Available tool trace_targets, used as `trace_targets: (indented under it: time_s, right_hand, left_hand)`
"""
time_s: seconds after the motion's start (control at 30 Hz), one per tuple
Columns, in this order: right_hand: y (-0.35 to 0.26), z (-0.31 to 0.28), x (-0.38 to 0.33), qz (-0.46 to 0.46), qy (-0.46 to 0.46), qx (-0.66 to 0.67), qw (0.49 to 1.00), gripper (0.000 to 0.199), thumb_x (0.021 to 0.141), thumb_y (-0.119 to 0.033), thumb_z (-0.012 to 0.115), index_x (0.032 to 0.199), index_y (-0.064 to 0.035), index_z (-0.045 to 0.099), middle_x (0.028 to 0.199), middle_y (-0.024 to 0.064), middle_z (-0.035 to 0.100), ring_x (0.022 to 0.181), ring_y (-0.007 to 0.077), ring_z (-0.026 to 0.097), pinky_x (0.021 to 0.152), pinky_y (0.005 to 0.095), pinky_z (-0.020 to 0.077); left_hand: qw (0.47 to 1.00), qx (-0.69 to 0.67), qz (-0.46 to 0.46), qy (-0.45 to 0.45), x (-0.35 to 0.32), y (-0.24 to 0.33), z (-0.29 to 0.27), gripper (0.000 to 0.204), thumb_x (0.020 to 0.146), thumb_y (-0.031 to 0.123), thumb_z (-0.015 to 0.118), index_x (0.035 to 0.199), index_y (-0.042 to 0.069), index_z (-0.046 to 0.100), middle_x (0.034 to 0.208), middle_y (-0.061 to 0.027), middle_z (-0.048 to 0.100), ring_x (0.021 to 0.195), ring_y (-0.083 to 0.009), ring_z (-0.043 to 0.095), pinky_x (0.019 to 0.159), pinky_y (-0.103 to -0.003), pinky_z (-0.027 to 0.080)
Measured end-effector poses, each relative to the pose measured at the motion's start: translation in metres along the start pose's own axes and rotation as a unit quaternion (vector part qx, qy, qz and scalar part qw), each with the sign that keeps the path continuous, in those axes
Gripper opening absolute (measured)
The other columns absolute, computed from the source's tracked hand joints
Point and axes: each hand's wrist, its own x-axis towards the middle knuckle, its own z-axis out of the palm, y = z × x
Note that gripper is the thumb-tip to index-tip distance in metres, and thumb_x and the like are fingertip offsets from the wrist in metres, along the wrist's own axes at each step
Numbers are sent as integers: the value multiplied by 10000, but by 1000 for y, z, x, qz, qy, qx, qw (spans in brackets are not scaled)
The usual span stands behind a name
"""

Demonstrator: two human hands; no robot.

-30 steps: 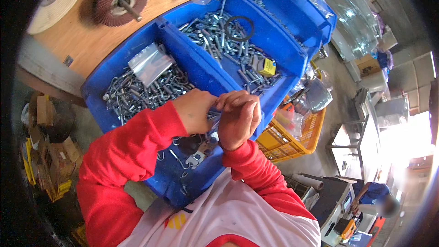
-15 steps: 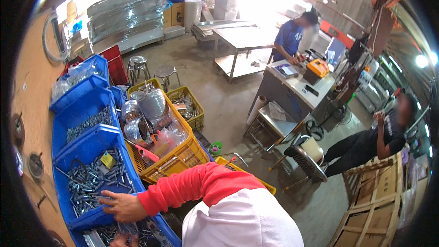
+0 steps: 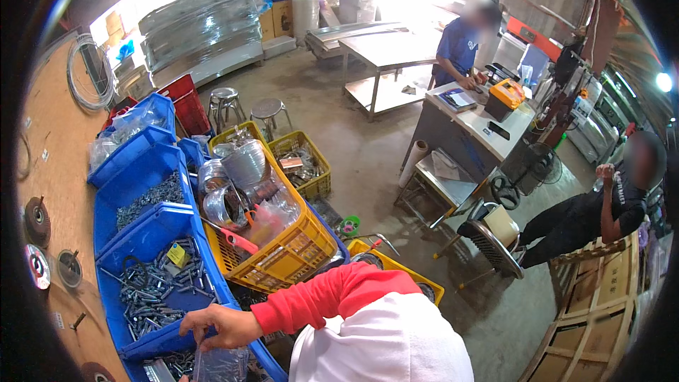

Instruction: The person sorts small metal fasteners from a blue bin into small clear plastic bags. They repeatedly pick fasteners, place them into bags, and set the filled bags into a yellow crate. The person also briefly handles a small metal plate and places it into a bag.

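Observation:
My right hand (image 3: 225, 326), in a red sleeve, reaches over the front of the blue bins. Its thumb and fingers pinch the upper edge of a clear plastic bag (image 3: 221, 366). Whether anything is inside the bag cannot be told, because metal parts show through and around it. Of my left hand (image 3: 184, 378) only a bit of a finger shows at the lower edge, beside the bag. Just beyond my right hand a blue bin (image 3: 185, 302) holds many loose bolts (image 3: 145, 303) and a yellow tag (image 3: 177, 255). The nearest bin, under the bag, also holds metal pieces.
Farther bins hold small screws (image 3: 152, 199) and plastic bags (image 3: 134, 129). A yellow crate (image 3: 286, 252) with wire coils stands right of them. A wooden board (image 3: 53, 170) with discs runs along the left. Two co-workers (image 3: 458, 46) are across the room, one beside a chair (image 3: 491, 244).
My right hand has gone from spread fingers above the bolts to pinching the bag's edge. My left hand has mostly slipped out below. The whole view has shifted slightly.

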Motion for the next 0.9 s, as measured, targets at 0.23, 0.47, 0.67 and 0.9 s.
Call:
trace_targets:
  time_s: [0.23, 0.47, 0.67, 0.9]
  right_hand:
    - [8, 16, 3, -178, -39, -10, 983, 249, 888, -14, 700, 1117, -5, 602, 1045, 130, 638, 975, 299, 641, 839, 400, 507]
    - [-7, -3, 10, -123, -82, -29, 988, 258, 901, -54, 710, 1122, 15, 596, 996, 121, 665, 937, 256, 655, 808, 350, 526]
    - [15, -9, 1, 1, -33, 68, 997, 196, 945, -174, 717, 931, 10, 652, 837, 48, 654, 777, 127, 600, 716, 324, 510]
    - [43, 14, -13, -71, 37, 63, 995, 211, 973, -192, 697, 933, 7, 641, 813, 70, 630, 790, 145, 586, 715, 327, 490]
  left_hand:
    - [986, -40, -154, -41, 10, 29, -3, 420, 896, 83, 761, 1299, 10, 667, 1111, -159, 750, 970, -221, 721, 810, -348, 569]
    - [987, -119, 41, -99, 47, 46, 23, 189, 962, 90, 682, 1089, -35, 746, 999, -234, 728, 899, -315, 700, 819, -417, 529]
    - [987, -85, 101, -88, 62, 44, 32, 155, 941, 119, 717, 912, -28, 754, 700, -125, 701, 560, -198, 565, 553, -378, 447]
    - [985, -97, 63, -126, 56, 43, 29, 170, 944, 140, 714, 953, -28, 741, 713, -111, 685, 602, -166, 562, 597, -350, 476]
